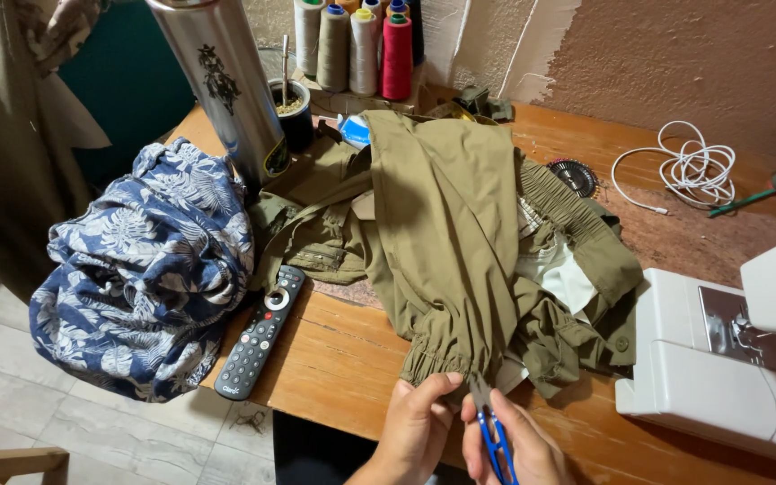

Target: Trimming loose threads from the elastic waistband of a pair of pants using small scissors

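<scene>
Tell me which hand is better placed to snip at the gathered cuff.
Right, probably. The right hand holds the blue thread snips, blades up at the olive trousers' cuff; the left hand pinches that cuff.

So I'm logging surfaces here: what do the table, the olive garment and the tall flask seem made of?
The table looks like varnished wood: orange-brown grain with a sheen. The olive garment seems a matte woven cloth, probably cotton, creased and gathered at the cuff. The tall flask looks like brushed steel, with bright streaked reflections.
</scene>
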